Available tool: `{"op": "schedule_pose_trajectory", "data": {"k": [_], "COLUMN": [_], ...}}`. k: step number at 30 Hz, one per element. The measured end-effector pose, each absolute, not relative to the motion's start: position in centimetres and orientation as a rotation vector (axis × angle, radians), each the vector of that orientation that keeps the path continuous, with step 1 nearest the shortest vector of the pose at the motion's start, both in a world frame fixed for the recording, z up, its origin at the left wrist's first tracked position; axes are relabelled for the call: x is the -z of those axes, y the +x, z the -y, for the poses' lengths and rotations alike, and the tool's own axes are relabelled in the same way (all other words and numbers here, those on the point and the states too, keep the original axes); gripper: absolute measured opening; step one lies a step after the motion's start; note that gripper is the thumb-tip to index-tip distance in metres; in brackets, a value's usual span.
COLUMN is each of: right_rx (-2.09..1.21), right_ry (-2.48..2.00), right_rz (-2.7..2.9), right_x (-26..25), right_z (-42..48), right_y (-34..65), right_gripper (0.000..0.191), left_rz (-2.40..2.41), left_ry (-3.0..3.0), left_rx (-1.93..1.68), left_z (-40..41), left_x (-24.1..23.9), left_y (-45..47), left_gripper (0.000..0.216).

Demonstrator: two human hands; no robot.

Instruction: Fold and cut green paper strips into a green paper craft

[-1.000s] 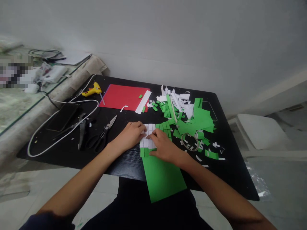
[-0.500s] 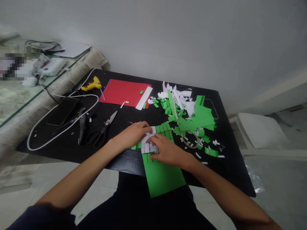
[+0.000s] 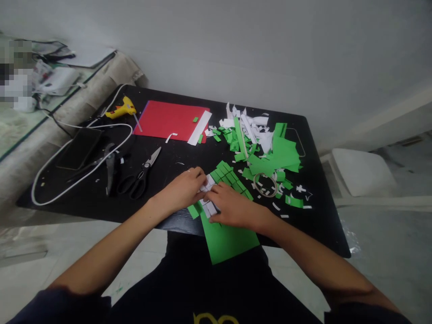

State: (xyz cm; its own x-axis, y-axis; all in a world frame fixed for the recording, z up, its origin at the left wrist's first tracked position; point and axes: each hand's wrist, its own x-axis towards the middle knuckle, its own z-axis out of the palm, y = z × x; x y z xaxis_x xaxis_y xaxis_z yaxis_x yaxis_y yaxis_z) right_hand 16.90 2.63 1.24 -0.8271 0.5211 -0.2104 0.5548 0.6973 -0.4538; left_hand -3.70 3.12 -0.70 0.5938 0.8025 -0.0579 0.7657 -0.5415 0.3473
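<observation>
A green paper sheet woven with white strips lies at the near edge of the black table and hangs over it. My left hand pinches a white strip at the weave's left side, fingers closed. My right hand rests on the weave with its fingers curled, pressing the strips down beside the left fingertips. The two hands touch over the white strips.
Black-handled scissors lie left of my hands. Further left are pliers, a white cable and a yellow glue gun. A red sheet lies at the back. Green and white scraps and a tape ring sit to the right.
The woven sheet has turned so its green strips now point to the back right. Both hands have shifted with it and stay on the white strips.
</observation>
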Motion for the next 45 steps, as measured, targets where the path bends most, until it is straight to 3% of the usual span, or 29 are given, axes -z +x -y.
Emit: {"op": "schedule_pose_trajectory", "data": {"k": [3, 9, 11, 15, 19, 22, 26, 31, 36, 42, 45], "right_rx": [0.669, 0.483, 0.514, 0.719, 0.874, 0.889, 0.874, 0.849, 0.762, 0.750, 0.766], "right_ry": [0.891, 0.952, 1.041, 1.395, 1.659, 1.763, 1.691, 1.571, 1.494, 1.533, 1.569], "right_rz": [-2.818, -2.911, -2.960, -3.036, -3.062, -3.083, -3.122, -3.172, -3.169, -3.142, -3.152], "right_x": [-1.8, -1.7, -1.2, 0.6, 1.8, 1.9, 1.7, 1.9, 1.9, 1.9, 1.9], "right_z": [-2.4, -1.6, -1.0, 1.0, 2.7, 3.1, 3.0, 3.2, 3.7, 4.4, 4.6], "right_y": [16.6, 17.9, 19.0, 20.9, 21.1, 21.0, 21.4, 22.2, 23.0, 23.9, 24.2], "right_gripper": [0.053, 0.028, 0.030, 0.053, 0.043, 0.036, 0.036, 0.045, 0.050, 0.049, 0.044], "left_rz": [-1.298, -1.398, -1.446, -1.482, -1.213, -1.039, -1.102, -1.140, -1.192, -1.253, -1.325], "left_ry": [2.519, 2.421, 2.395, 2.493, 2.563, 2.524, 2.512, 2.494, 2.440, 2.280, 2.306], "left_rx": [-0.131, -0.102, -0.087, -0.165, -0.418, -0.407, -0.359, -0.323, -0.322, -0.360, -0.365], "left_z": [-3.1, -2.6, -2.3, -1.2, 0.6, 1.7, 2.3, 2.1, 2.1, 2.4, 2.7], "left_x": [0.8, 0.8, 0.6, -0.2, -0.6, 0.1, 0.9, 0.4, 0.1, -0.1, -0.1], "left_y": [-3.6, -3.6, -3.7, -3.7, -2.9, -2.4, -2.1, -1.5, -1.1, -1.5, -1.2], "left_gripper": [0.017, 0.021, 0.023, 0.019, 0.015, 0.019, 0.016, 0.028, 0.021, 0.013, 0.019]}}
